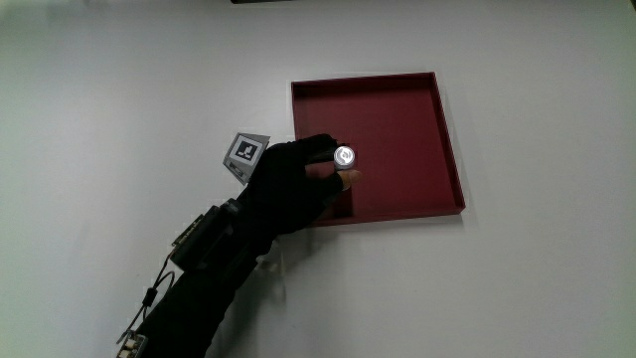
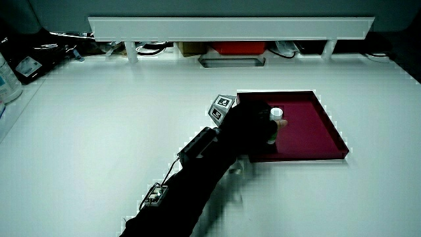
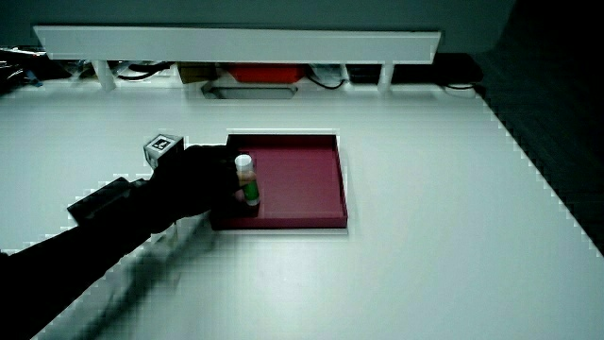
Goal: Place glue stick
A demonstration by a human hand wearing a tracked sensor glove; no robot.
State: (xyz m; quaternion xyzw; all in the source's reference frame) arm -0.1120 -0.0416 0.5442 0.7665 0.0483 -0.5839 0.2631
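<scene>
Surface: white table [image 1: 517, 288], red tray [image 1: 397, 99] on it.
Hand [image 1: 293, 184]: mine, fingers wrapped round glue stick [image 3: 246, 179], upright over tray.
Handling: likely light, rigid, smooth; grip mid-barrel.

The table [image 1: 119, 89] is a plain white surface; a shallow dark red tray [image 1: 397, 94] lies flat on it, and in both side views the tray [image 2: 329, 135] sits nearer to the person than the low white partition [image 2: 230, 27] at the table's edge; a bare strip of table separates tray from partition.
</scene>
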